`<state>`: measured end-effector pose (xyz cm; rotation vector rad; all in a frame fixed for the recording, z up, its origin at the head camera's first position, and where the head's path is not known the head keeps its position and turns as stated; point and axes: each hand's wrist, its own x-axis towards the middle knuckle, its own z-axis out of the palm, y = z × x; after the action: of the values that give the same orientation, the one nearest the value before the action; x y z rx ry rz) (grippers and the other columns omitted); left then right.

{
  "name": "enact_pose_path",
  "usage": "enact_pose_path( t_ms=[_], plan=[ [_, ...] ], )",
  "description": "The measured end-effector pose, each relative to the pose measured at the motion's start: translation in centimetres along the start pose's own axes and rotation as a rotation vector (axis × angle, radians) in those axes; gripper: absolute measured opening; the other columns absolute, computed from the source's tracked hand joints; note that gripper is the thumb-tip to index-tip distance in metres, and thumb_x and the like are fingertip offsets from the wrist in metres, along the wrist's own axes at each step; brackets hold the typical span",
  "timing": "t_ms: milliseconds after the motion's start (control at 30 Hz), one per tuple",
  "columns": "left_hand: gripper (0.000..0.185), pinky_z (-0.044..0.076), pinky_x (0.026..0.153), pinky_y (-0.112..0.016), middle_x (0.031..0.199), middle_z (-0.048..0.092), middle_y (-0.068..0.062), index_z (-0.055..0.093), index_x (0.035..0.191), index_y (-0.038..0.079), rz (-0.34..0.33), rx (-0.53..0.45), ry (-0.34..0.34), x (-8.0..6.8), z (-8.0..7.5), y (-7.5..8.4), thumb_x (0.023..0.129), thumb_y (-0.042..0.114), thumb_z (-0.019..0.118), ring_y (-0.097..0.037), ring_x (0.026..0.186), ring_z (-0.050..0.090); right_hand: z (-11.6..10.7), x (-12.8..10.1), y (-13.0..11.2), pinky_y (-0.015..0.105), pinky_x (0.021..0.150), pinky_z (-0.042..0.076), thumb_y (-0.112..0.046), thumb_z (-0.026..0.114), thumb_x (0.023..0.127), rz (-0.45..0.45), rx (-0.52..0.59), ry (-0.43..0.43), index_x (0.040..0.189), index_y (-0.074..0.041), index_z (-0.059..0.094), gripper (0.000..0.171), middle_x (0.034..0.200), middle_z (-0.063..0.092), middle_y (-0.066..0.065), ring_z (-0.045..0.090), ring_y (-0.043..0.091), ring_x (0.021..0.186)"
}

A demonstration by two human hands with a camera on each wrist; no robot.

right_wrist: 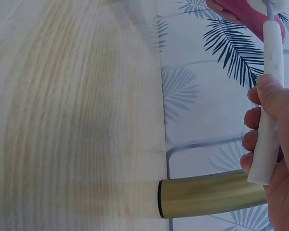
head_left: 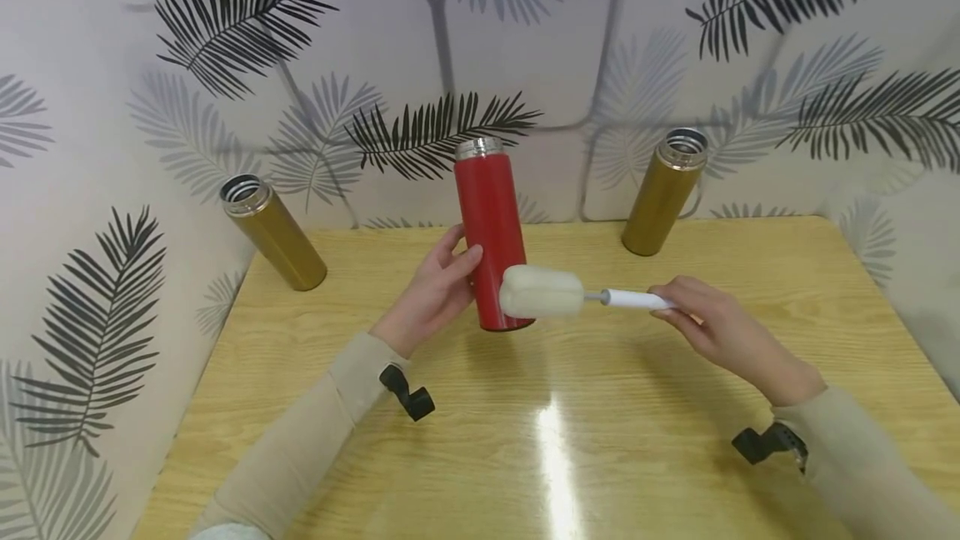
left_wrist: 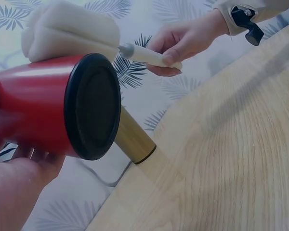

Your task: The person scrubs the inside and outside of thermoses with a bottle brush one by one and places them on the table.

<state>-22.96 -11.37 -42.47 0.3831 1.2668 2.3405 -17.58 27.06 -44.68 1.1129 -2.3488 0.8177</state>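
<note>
A red vacuum flask [head_left: 491,227] with an open steel neck is gripped by my left hand [head_left: 438,286], tilted slightly and raised off the table, its black base [left_wrist: 94,106] showing in the left wrist view. My right hand [head_left: 712,332] holds the white handle [right_wrist: 272,57] of a bottle brush between thumb and fingers. The brush's cream sponge head [head_left: 542,291] points left and overlaps the lower side of the flask in the head view. In the left wrist view the sponge lies along the flask's outer wall.
One gold flask [head_left: 276,233] without a lid stands at the table's back left. Another lidless gold flask [head_left: 665,192] stands at the back right. Behind the wooden table [head_left: 480,440] rises a wall [head_left: 525,65] with leaf patterns.
</note>
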Motion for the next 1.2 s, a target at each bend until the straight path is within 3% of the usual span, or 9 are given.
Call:
enact_pose_path(
  t_ms=[200, 267, 367, 433, 567, 767, 933, 1067, 1200],
  plan=[
    [0.092, 0.049, 0.109, -0.035, 0.147, 0.051, -0.007, 0.031, 0.162, 0.015, -0.021, 0.028, -0.065, -0.1, 0.0, -0.2, 0.089, 0.038, 0.081, -0.023, 0.133, 0.052, -0.5, 0.5, 0.0, 0.019, 0.067, 0.042, -0.044, 0.047, 0.108, 0.026, 0.004, 0.0, 0.114, -0.005, 0.071, 0.046, 0.094, 0.065, -0.002, 0.049, 0.005, 0.077],
    [0.085, 0.049, 0.11, -0.035, 0.148, 0.05, -0.007, 0.029, 0.163, 0.015, -0.022, 0.027, -0.09, -0.1, 0.0, -0.2, 0.096, 0.035, 0.076, -0.023, 0.134, 0.05, -0.6, 0.6, 0.0, 0.019, 0.068, 0.042, -0.045, 0.047, 0.108, 0.039, 0.007, -0.003, 0.115, -0.005, 0.071, 0.047, 0.094, 0.065, -0.003, 0.049, 0.005, 0.078],
    [0.091, 0.048, 0.109, -0.035, 0.148, 0.047, -0.006, 0.024, 0.164, 0.015, -0.036, 0.035, -0.123, -0.2, 0.0, 0.1, 0.095, 0.035, 0.078, -0.021, 0.134, 0.048, -0.6, 0.7, 0.1, 0.019, 0.068, 0.042, -0.043, 0.049, 0.108, 0.038, 0.015, 0.008, 0.116, -0.005, 0.071, 0.045, 0.094, 0.065, -0.003, 0.049, 0.006, 0.078],
    [0.1, 0.049, 0.108, -0.035, 0.148, 0.046, -0.007, 0.021, 0.164, 0.015, -0.054, 0.075, -0.128, -0.3, -0.1, 0.2, 0.09, 0.038, 0.083, -0.021, 0.133, 0.049, -0.5, 0.9, 0.3, 0.019, 0.068, 0.043, -0.045, 0.048, 0.108, 0.027, 0.014, 0.025, 0.115, -0.005, 0.072, 0.047, 0.093, 0.065, -0.003, 0.05, 0.006, 0.078],
    [0.126, 0.051, 0.108, -0.039, 0.148, 0.048, -0.015, 0.021, 0.165, 0.015, -0.097, 0.232, -0.123, -0.3, 0.0, 0.2, 0.07, 0.054, 0.093, -0.024, 0.128, 0.055, -0.5, 1.3, 0.5, 0.02, 0.07, 0.044, -0.045, 0.048, 0.108, 0.007, 0.007, 0.056, 0.113, -0.002, 0.071, 0.049, 0.093, 0.067, 0.0, 0.052, 0.008, 0.078],
    [0.125, 0.047, 0.113, -0.046, 0.15, 0.051, -0.02, 0.023, 0.164, 0.017, -0.122, 0.392, -0.117, -0.4, 0.0, -0.3, 0.069, 0.061, 0.09, -0.029, 0.131, 0.057, -1.1, 1.9, 0.7, 0.021, 0.069, 0.045, -0.03, 0.057, 0.107, 0.015, -0.005, 0.091, 0.113, 0.002, 0.071, 0.036, 0.09, 0.067, 0.004, 0.053, 0.009, 0.076],
    [0.125, 0.044, 0.115, -0.046, 0.15, 0.053, -0.016, 0.021, 0.162, 0.016, -0.131, 0.492, -0.129, -0.4, 0.0, -0.5, 0.069, 0.071, 0.085, -0.03, 0.134, 0.055, -2.0, 2.3, 0.6, 0.021, 0.066, 0.041, -0.001, 0.071, 0.096, 0.084, -0.038, 0.112, 0.114, 0.001, 0.072, 0.018, 0.09, 0.067, 0.004, 0.05, 0.007, 0.075],
    [0.12, 0.043, 0.116, -0.047, 0.153, 0.049, -0.015, 0.024, 0.162, 0.013, -0.122, 0.496, -0.151, -0.3, 0.0, -0.6, 0.074, 0.07, 0.082, -0.031, 0.137, 0.051, -2.5, 2.6, 0.5, 0.021, 0.067, 0.041, 0.013, 0.075, 0.085, 0.107, -0.06, 0.13, 0.115, 0.002, 0.072, 0.031, 0.091, 0.067, 0.005, 0.05, 0.007, 0.077],
    [0.115, 0.046, 0.113, -0.045, 0.155, 0.045, -0.016, 0.027, 0.162, 0.009, -0.116, 0.454, -0.156, -0.3, 0.2, -0.7, 0.078, 0.064, 0.083, -0.031, 0.137, 0.049, -2.6, 2.8, 0.5, 0.021, 0.07, 0.042, 0.013, 0.076, 0.085, 0.111, -0.077, 0.147, 0.114, 0.002, 0.073, 0.03, 0.093, 0.068, 0.007, 0.053, 0.009, 0.079]
  ],
)
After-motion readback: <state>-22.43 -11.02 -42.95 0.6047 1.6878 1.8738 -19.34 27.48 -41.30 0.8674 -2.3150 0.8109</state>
